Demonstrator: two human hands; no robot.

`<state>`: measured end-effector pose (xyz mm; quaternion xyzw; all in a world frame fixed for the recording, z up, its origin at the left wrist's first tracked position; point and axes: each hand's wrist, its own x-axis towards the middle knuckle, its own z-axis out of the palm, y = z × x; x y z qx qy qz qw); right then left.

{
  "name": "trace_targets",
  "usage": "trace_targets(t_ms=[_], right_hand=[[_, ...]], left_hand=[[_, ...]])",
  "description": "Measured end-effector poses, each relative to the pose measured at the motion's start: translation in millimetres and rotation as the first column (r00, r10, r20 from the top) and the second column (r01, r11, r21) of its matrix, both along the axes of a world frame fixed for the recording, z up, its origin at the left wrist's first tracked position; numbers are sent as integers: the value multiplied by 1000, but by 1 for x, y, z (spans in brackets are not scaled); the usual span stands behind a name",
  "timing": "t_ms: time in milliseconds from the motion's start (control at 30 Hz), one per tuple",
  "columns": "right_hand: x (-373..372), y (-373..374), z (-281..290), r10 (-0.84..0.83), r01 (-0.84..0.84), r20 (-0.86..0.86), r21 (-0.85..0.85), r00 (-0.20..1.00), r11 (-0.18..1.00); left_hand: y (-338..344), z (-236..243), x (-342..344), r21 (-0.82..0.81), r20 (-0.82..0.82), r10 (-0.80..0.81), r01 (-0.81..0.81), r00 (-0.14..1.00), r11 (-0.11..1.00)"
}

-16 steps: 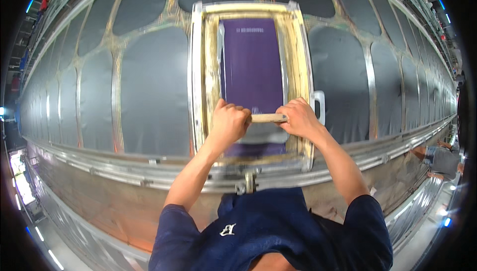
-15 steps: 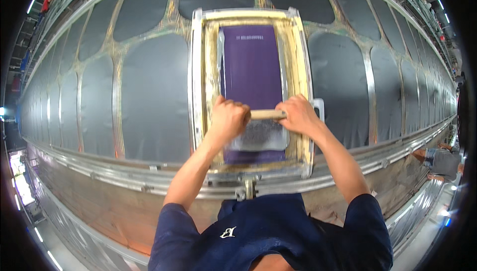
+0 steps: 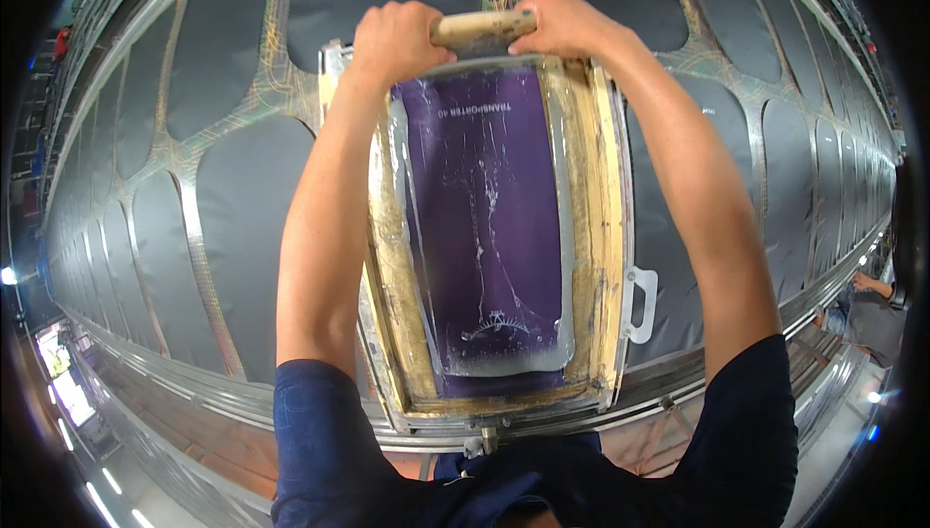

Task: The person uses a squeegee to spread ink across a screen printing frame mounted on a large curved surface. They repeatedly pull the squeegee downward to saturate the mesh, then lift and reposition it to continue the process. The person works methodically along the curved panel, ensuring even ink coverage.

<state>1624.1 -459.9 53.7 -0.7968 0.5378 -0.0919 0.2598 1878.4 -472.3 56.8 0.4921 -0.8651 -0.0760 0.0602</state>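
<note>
Both hands point(image 3: 395, 42) point(image 3: 564, 22) grip a wooden bar point(image 3: 481, 30) over a frame point(image 3: 607, 305) lying on dark panels point(image 3: 249, 237), strip lights point(image 3: 100, 505) glowing lower left.

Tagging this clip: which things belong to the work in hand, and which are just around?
In the work:
- wooden handle, gripped by left hand and right hand
- purple panel
- pale frame around it
- dark panels either side, likely

Just around:
- person in grey, right edge
- red item, upper left, too small to identify
</note>
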Motion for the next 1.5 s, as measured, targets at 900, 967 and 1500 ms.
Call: trace_targets(t_ms=[900, 967, 1500], right_hand=[[-23, 420, -9, -460, 506, 213, -398, 862, 765], [-42, 396, -37, -754, 804, 279, -194, 595, 562], [118, 374, -39, -711, 766, 486, 123, 508, 631]], left_hand=[[481, 7, 50, -60, -41, -50, 47, 998, 997], [483, 5, 51, -21, 26, -59, 59, 998, 998], [482, 42, 217, -87, -91, 40, -48, 995, 995]])
